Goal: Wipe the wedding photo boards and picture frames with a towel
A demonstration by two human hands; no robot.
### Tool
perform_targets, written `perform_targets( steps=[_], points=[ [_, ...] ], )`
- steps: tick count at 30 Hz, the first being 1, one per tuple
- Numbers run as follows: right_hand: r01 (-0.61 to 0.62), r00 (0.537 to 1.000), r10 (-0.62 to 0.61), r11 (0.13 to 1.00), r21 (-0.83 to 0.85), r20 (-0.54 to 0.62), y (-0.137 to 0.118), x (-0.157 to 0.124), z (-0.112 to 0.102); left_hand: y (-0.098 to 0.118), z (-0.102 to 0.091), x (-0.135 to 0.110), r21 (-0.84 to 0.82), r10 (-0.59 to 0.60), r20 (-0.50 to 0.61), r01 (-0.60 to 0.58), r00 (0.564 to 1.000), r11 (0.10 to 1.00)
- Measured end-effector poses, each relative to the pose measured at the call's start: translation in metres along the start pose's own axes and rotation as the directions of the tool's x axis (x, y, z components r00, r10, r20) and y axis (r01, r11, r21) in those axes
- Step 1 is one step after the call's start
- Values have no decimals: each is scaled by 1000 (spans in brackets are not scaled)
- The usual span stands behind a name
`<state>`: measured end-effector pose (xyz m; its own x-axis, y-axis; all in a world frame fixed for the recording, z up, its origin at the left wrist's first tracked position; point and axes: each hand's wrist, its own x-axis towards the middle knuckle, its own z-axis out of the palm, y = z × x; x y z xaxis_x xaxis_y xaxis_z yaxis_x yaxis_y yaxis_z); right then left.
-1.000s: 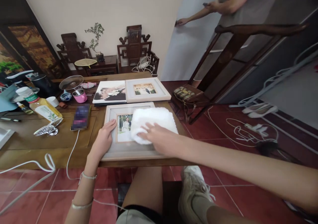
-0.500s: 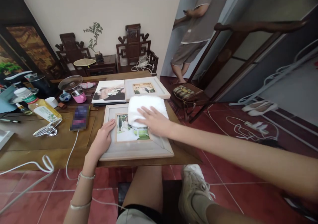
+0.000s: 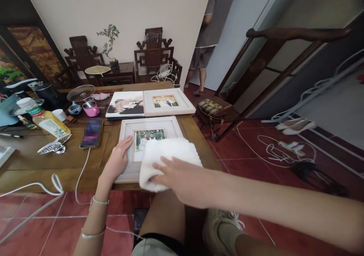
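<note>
A brown wooden counter (image 3: 66,167) carries a pale rectangular wooden picture frame (image 3: 138,141), lying flat. Just behind this frame lie a black-and-white photo panel (image 3: 132,101) and a second pale wooden frame (image 3: 167,101). Left of the picture frame are a dark rectangular phone (image 3: 91,133), then a shiny silvery claw clip (image 3: 57,146) and a clear bottle of yellow liquid (image 3: 51,122).

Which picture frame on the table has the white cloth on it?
The nearer frame, with the left hand touching its left side; the other frame, farther back, has no cloth on it.
</note>
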<state>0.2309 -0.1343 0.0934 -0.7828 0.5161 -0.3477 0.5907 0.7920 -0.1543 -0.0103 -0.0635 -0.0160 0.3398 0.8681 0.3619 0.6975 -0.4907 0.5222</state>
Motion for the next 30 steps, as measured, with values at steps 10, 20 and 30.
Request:
perform_targets(
  steps=[10,20,30],
  points=[
    [-86,980,67,991,-100,-186,61,34,14,-3,0,0,28,17,17,-18,1000,999],
    [-201,961,155,961,-190,-229,85,58,7,-3,0,1,4,15,5,-15,1000,1000],
    [66,998,-62,976,209,-27,-11,7,-16,0,-2,-1,12,-10,13,10,1000,1000]
  ],
)
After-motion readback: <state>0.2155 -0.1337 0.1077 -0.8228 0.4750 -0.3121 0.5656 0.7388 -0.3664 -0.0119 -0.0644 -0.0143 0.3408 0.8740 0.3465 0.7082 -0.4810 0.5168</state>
